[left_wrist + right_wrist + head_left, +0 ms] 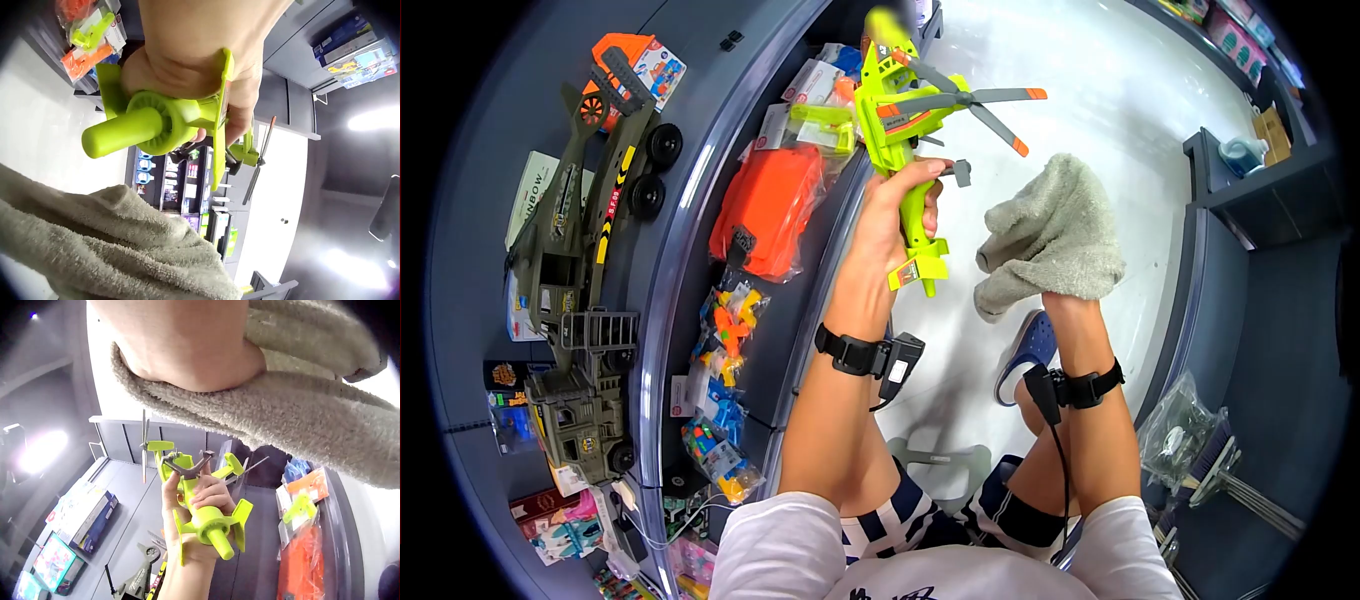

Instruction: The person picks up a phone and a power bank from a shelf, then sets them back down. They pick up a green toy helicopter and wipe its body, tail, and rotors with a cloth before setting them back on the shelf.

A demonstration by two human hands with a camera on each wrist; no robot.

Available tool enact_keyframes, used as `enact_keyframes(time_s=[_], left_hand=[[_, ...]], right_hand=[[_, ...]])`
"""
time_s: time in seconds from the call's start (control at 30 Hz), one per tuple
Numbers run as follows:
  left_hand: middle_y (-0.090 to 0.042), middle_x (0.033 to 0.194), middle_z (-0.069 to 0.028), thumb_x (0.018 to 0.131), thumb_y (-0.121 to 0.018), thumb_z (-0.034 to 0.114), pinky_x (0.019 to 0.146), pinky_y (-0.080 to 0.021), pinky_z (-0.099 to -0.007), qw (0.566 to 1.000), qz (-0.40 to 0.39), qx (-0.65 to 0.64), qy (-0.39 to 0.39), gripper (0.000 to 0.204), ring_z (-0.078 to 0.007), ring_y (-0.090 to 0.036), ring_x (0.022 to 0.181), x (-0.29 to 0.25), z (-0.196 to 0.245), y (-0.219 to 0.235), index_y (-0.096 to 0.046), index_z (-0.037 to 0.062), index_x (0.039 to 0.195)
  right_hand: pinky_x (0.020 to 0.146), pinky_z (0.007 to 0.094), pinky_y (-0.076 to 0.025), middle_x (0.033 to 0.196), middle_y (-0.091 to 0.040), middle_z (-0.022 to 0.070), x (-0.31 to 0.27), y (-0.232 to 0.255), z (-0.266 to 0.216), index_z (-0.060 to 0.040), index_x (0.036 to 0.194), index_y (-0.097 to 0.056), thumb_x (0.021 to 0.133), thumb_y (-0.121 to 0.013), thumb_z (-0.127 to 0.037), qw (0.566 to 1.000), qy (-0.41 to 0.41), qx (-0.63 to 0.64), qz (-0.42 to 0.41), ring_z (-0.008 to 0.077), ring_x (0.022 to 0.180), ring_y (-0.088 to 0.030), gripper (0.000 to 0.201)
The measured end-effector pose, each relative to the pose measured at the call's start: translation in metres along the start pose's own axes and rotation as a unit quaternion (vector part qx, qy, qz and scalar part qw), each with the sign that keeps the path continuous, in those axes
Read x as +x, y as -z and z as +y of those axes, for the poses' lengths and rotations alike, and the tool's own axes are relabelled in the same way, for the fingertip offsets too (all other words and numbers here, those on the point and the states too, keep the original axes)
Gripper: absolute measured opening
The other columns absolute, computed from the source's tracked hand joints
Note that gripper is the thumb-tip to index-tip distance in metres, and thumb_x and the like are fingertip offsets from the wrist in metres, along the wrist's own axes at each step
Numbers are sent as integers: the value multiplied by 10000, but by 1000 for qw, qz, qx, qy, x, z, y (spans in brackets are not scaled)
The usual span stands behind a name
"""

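Note:
My left hand (884,222) grips a lime-green toy helicopter (887,125) round its narrow tail boom. Its grey rotor blades (965,98) have orange tips and spread toward the right. At the tail end, the fins (220,125) and a round green stub (122,132) stick out past the hand in the left wrist view. A grey terry towel (1055,235) drapes over my right hand and hides its fingers; only the right wrist (1075,318) shows below the cloth. The towel hangs beside the toy, apart from it.
On the left shelf stands a large olive toy military truck (585,400) carrying a toy aircraft. A lower ledge holds a bagged orange item (770,210) and several packaged toys (725,350). To the right, a dark shelf (1260,200) holds a bottle, with a bagged item (1180,425) below.

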State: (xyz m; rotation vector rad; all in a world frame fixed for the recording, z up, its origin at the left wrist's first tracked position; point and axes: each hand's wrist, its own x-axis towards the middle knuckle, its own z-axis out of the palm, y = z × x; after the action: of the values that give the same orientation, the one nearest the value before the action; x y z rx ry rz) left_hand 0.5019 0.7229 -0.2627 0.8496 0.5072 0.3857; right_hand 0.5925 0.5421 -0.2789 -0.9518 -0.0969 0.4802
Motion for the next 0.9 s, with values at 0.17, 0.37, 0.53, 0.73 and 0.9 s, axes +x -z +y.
enact_keyframes(time_s=[0.17,0.37,0.53,0.73,0.9], left_hand=[[-485,637,-33,862,-678,249,440,-380,-244,998,-62,6,4,334,-118,-480,472,-2,3,2,-658,-27,1050],[-452,608,-53,905,-556,293,447,-337,-251,989,-146,2,4,457,-132,-430,464,-11,5,0,-609,-88,1153],[-513,632,-34,844,-684,197,422,-347,-243,989,-141,47,0,324,-102,-458,454,-20,5,-6,-659,-47,1055],[-616,749,-49,799,-746,129,432,-364,-252,978,-163,132,0,304,-88,-462,461,-28,-2,-10,-666,-37,1041],[-595,690,-13,794,-781,96,428,-380,-257,952,-204,225,34,250,-87,-497,467,-38,-10,-17,-660,-10,985]], right_hand=[[758,342,-518,1007,-651,72,11,4,10,-34,1226,-581,1012,-602,-300,998,32,-37,38,199,875,-636,342],[850,355,-516,1053,-654,73,17,7,-6,-44,1239,-594,929,-678,-305,974,82,-209,-18,221,966,-634,414],[786,361,-511,945,-641,116,-22,-56,-98,-58,1086,-628,850,-677,-210,588,66,-786,-182,250,862,-634,285],[840,396,-501,1006,-632,132,-6,13,-36,-83,1075,-633,763,-703,-270,562,307,-765,-70,316,935,-618,370],[900,399,-484,1095,-618,130,-6,19,-36,-92,1158,-608,790,-697,-310,581,288,-759,-55,314,1026,-590,436]])
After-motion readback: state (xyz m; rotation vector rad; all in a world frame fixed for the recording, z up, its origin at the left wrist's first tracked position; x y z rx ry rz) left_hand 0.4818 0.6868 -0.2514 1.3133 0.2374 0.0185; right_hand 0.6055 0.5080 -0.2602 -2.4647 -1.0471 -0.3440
